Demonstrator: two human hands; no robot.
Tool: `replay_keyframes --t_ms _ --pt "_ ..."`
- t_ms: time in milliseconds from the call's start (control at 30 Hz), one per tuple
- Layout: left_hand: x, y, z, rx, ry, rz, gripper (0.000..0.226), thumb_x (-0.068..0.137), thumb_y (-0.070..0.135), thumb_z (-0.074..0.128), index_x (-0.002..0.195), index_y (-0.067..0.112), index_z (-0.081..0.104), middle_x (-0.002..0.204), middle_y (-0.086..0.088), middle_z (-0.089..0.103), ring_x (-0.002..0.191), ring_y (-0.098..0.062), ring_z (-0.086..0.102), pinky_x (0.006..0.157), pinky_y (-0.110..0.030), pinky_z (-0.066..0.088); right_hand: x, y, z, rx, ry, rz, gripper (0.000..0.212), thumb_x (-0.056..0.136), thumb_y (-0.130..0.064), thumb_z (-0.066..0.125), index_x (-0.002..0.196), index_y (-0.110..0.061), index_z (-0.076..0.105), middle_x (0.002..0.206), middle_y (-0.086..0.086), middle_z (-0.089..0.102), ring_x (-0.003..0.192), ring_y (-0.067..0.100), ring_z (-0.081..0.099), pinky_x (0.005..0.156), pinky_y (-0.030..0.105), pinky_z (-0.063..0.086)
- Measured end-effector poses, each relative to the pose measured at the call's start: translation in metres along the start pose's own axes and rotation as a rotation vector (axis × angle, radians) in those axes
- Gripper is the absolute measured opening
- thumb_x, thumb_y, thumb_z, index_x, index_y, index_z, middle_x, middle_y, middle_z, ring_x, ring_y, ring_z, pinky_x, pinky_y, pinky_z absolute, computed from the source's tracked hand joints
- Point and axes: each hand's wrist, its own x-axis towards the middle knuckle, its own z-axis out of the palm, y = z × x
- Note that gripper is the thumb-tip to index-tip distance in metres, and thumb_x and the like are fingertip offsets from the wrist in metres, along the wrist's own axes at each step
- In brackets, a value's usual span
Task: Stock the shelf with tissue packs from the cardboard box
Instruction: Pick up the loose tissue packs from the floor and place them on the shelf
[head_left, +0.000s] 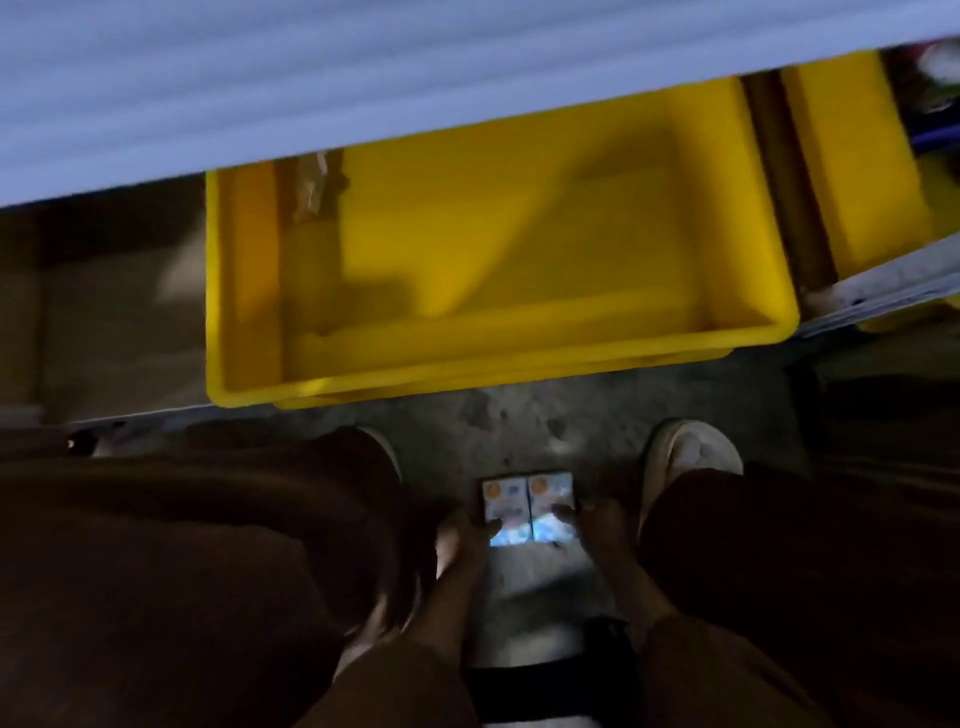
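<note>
My left hand (466, 532) and right hand (597, 519) clasp two tissue packs (527, 501); the yellow bin (244, 291) ahead looks nearly empty, so stocking seems barely begun.

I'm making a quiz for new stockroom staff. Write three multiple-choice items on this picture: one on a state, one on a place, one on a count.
1. The yellow bin is: A nearly empty; B full; C lidded.
2. Where are the tissue packs? A in the bin; B between both hands; C on a chair.
3. How many packs are held? A one; B two; C four.
Key: A, its bare bottom shows; B, the left hand and right hand grip them; B, two fronts sit side by side.
</note>
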Motion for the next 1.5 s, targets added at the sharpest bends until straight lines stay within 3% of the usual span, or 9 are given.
replay_keyframes --t_ms 133,300,433,633,833,967,1133,1367,1500 --pt "0.026 -0.029 0.019 -0.121 0.036 -0.019 0.08 0.042 0.043 0.066 0.107 -0.003 0.067 0.111 -0.026 0.069 0.104 -0.031 0.066 0.091 -0.042 0.053 0.009 0.008 0.009 0.165 0.05 0.057 0.033 0.078 0.008 0.067 0.108 0.018 0.06 0.114 0.034 0.063 0.088 0.02 0.062 0.069 0.022 0.038" --pt "-0.017 0.01 -0.01 0.013 0.0 0.024 0.034 0.085 0.009 0.066 0.117 -0.003 0.062 0.113 -0.013 0.066 0.096 -0.018 0.06 0.051 0.0 0.043 0.002 -0.004 -0.001 0.231 0.06 -0.026 0.032 0.079 0.012 0.064 0.11 0.021 0.058 0.113 0.035 0.061 0.047 -0.011 0.057 0.039 0.0 0.039" --pt "-0.035 0.042 -0.026 0.029 0.06 0.112 0.04 0.085 0.013 0.066 0.122 0.001 0.06 0.125 -0.018 0.064 0.114 -0.026 0.061 0.085 -0.024 0.047 -0.02 -0.029 -0.026 0.246 0.116 -0.101 0.033 0.077 0.011 0.067 0.107 0.021 0.06 0.111 0.038 0.061 0.037 -0.009 0.055 0.035 0.0 0.037" --pt "-0.083 0.092 -0.059 0.005 0.142 0.32 0.031 0.083 0.008 0.068 0.111 -0.006 0.066 0.115 -0.023 0.068 0.107 -0.029 0.065 0.058 -0.018 0.032 -0.063 -0.074 -0.068 0.271 0.204 -0.276 0.03 0.077 0.002 0.07 0.103 0.015 0.066 0.106 0.033 0.067 0.099 0.038 0.066 0.078 0.034 0.05" --pt "-0.154 0.119 -0.088 -0.015 0.191 0.49 0.031 0.085 0.013 0.067 0.11 -0.004 0.067 0.114 -0.023 0.069 0.066 -0.01 0.068 0.045 -0.014 0.036 -0.129 -0.107 -0.101 0.216 0.296 -0.473 0.028 0.078 -0.009 0.072 0.102 0.006 0.071 0.101 0.026 0.072 0.084 0.026 0.064 0.061 0.022 0.039" --pt "-0.202 0.133 -0.103 0.007 0.253 0.589 0.034 0.083 0.021 0.069 0.108 -0.001 0.068 0.112 -0.02 0.07 0.084 -0.017 0.062 0.053 -0.023 0.028 -0.176 -0.123 -0.124 0.312 0.379 -0.528 0.031 0.076 -0.008 0.074 0.103 0.006 0.07 0.104 0.025 0.071 0.094 0.036 0.066 0.06 0.029 0.037" --pt "-0.255 0.154 -0.123 -0.045 0.34 0.744 0.034 0.078 0.025 0.075 0.099 -0.002 0.071 0.1 -0.018 0.074 0.081 -0.023 0.066 0.071 -0.033 0.053 -0.233 -0.139 -0.156 0.346 0.456 -0.633 0.033 0.079 -0.009 0.072 0.108 0.005 0.067 0.109 0.019 0.07 0.083 0.024 0.061 0.05 0.015 0.043" --pt "-0.314 0.183 -0.157 -0.013 0.339 0.905 0.024 0.078 0.022 0.075 0.061 0.012 0.062 0.056 -0.003 0.06 0.043 -0.006 0.055 0.043 -0.015 0.044 -0.298 -0.167 -0.196 0.394 0.525 -0.771 0.03 0.074 -0.006 0.075 0.1 0.007 0.071 0.1 0.022 0.073 0.081 0.024 0.064 0.073 0.038 0.049" --pt "-0.339 0.2 -0.171 0.008 0.349 0.949 0.024 0.079 0.022 0.074 0.065 0.003 0.07 0.072 -0.015 0.072 0.023 0.006 0.046 0.045 -0.015 0.038 -0.32 -0.184 -0.216 0.421 0.49 -0.796 0.032 0.077 -0.003 0.072 0.106 0.009 0.067 0.099 0.02 0.071 0.079 0.018 0.057 0.071 0.03 0.042"
